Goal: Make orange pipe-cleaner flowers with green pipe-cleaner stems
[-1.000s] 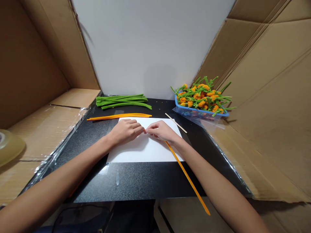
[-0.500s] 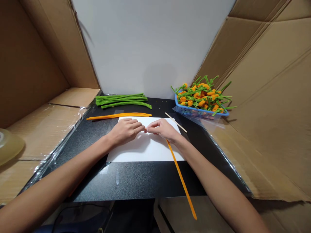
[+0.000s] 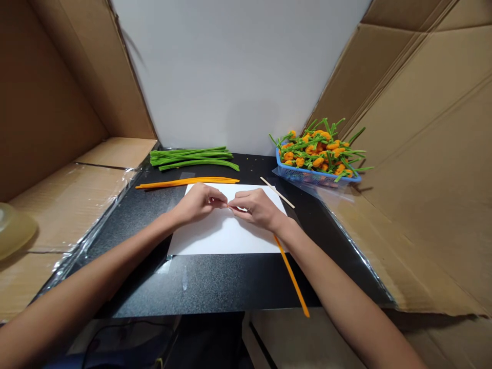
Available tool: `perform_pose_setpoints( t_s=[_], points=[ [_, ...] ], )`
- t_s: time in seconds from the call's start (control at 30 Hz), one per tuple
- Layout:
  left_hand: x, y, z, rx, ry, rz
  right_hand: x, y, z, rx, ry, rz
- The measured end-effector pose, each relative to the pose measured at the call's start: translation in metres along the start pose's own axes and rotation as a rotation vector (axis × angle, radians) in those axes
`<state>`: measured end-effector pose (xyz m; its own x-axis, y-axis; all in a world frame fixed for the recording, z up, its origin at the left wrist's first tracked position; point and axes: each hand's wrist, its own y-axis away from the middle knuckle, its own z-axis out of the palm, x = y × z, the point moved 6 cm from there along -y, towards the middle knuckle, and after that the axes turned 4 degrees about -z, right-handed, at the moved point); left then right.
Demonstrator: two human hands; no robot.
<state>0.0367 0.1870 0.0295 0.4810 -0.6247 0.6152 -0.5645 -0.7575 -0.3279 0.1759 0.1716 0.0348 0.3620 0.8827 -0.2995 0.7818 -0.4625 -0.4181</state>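
Over a white sheet of paper (image 3: 226, 238), my left hand (image 3: 200, 203) and my right hand (image 3: 258, 208) meet fingertip to fingertip. Both are closed in a pinch on the end of an orange pipe cleaner (image 3: 292, 277); only a speck of orange shows between the fingertips. The pipe cleaner's long tail comes out under my right wrist and hangs past the table's front edge. Its stretch behind the right hand is hidden. Just right of the paper's upper corner lies a thin wooden stick (image 3: 277, 192).
Green pipe cleaners (image 3: 194, 158) lie in a bundle at the back left, with several orange pipe cleaners (image 3: 188, 181) before them. A blue basket (image 3: 319, 177) at the back right is heaped with orange-and-green pieces. Cardboard walls (image 3: 430, 169) flank the black table (image 3: 230, 287). A tape roll (image 3: 15, 230) sits far left.
Both hands have turned and bunched closer at the fingertips, the left now pinching with its thumb side showing. The orange tail has drawn upward, so less hangs past the table edge.
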Motion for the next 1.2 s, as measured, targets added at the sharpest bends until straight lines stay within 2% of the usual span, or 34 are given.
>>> perform_pose_setpoints(
  t_s=[0.07,0.13,0.3,0.43,0.57,0.7,0.77,0.83,0.97,1.1,1.2],
  points=[
    [-0.006,-0.001,0.0,-0.049,0.12,-0.094,-0.002,0.002,0.001,-0.019,0.094,-0.034],
    [-0.009,-0.002,0.001,-0.054,0.13,-0.133,0.001,0.003,0.0,-0.006,0.115,-0.019],
    [-0.004,0.0,0.001,0.09,-0.251,-0.053,0.017,0.005,0.0,0.022,0.062,0.116],
    [0.005,0.002,0.004,0.153,-0.415,0.024,0.02,0.001,-0.003,0.058,-0.025,0.216],
    [0.03,0.001,0.002,0.138,-0.659,0.229,0.019,0.0,-0.008,0.012,-0.184,0.367],
    [0.065,0.001,-0.007,0.111,-0.858,0.529,0.012,0.002,-0.015,-0.017,-0.668,0.503],
    [0.077,0.001,-0.011,0.123,-0.899,0.608,0.006,0.0,-0.022,-0.007,-0.816,0.519],
    [0.083,0.0,-0.014,0.185,-0.895,0.592,0.001,-0.003,-0.034,0.039,-0.751,0.493],
    [0.082,0.002,-0.018,0.34,-0.69,0.39,-0.015,-0.009,-0.056,0.102,-0.378,0.383],
    [0.076,0.009,-0.012,0.318,-0.454,0.258,-0.028,-0.009,-0.057,0.043,-0.228,0.289],
    [0.073,0.011,-0.008,0.288,-0.363,0.2,-0.031,-0.005,-0.051,0.012,-0.099,0.192]
  ],
)
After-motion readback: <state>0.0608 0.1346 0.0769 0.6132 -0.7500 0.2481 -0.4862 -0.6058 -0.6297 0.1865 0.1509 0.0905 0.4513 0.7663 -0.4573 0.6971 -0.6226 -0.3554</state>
